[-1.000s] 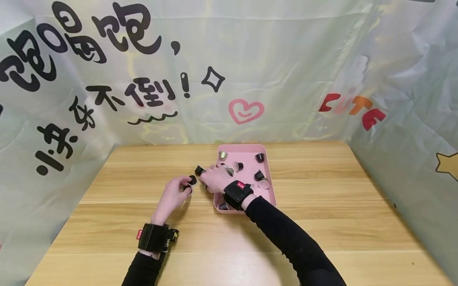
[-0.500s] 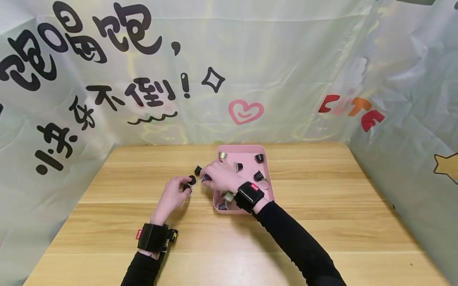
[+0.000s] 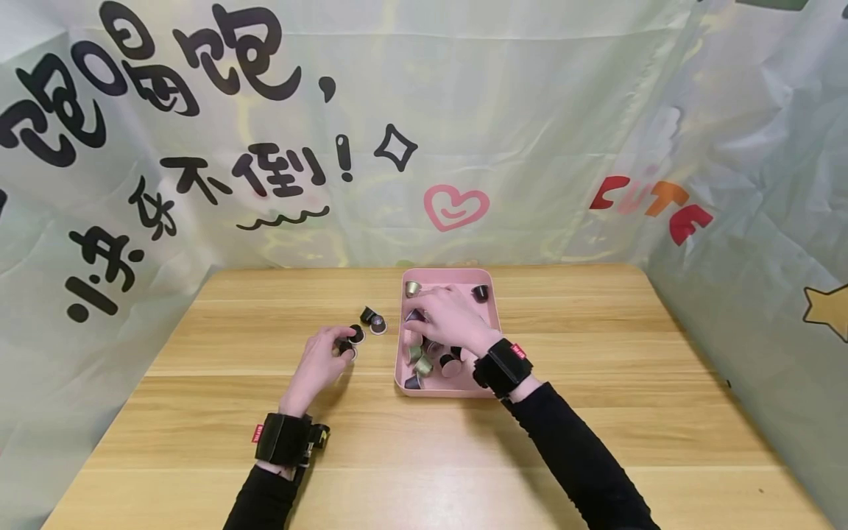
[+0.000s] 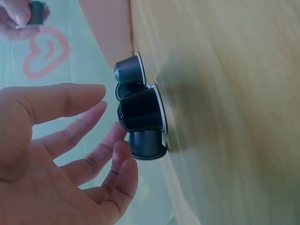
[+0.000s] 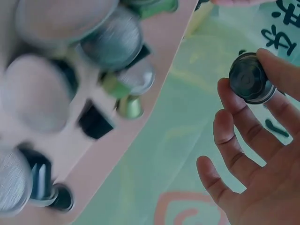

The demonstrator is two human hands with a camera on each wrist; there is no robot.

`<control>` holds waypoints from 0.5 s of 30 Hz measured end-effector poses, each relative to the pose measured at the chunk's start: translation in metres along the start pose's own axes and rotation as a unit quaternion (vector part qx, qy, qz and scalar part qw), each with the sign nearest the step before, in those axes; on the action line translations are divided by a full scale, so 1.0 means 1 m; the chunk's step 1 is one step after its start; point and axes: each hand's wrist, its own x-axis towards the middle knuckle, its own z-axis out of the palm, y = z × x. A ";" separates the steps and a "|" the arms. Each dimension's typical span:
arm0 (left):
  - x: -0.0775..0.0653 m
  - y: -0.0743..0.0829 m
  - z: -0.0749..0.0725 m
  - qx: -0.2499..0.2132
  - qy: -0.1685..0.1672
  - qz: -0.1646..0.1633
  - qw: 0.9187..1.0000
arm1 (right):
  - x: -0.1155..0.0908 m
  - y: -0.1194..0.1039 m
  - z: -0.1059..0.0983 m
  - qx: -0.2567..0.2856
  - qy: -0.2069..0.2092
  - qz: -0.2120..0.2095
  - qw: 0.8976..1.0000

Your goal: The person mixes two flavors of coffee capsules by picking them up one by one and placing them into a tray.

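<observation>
In the head view my left hand (image 3: 321, 364) rests low over the table beside small dark coffee capsules (image 3: 356, 334). Its fingers are loosely bent around nothing; in the left wrist view the fingertips lie close against the black capsules (image 4: 143, 110), and whether they touch is unclear. Above the left part of the pink tray (image 3: 501, 353) is my right hand (image 3: 450, 315). Thumb and fingers pinch a dark coffee capsule (image 5: 251, 77), with the other fingers spread. Two more capsules (image 3: 377, 324) stand on the table between the left hand and the tray.
Inside the tray lie several loose capsules, among them a gold one (image 3: 413, 288), a black one (image 3: 480, 294), a green one (image 3: 423, 366) and a pink-lidded one (image 3: 450, 366). A printed cloth backdrop (image 3: 530, 132) rises behind the table.
My right hand has moved right, from the capsules on the table to over the tray. A dark capsule now shows on the table where that hand was. The left hand stays put.
</observation>
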 end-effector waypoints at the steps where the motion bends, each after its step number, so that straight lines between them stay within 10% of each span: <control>1: 0.000 0.000 0.000 0.002 0.000 0.000 1.000 | -0.003 0.004 -0.001 -0.001 0.005 0.005 1.000; 15: -0.001 0.000 0.000 -0.003 -0.007 -0.004 1.000 | -0.030 0.059 -0.005 -0.015 -0.010 0.107 0.994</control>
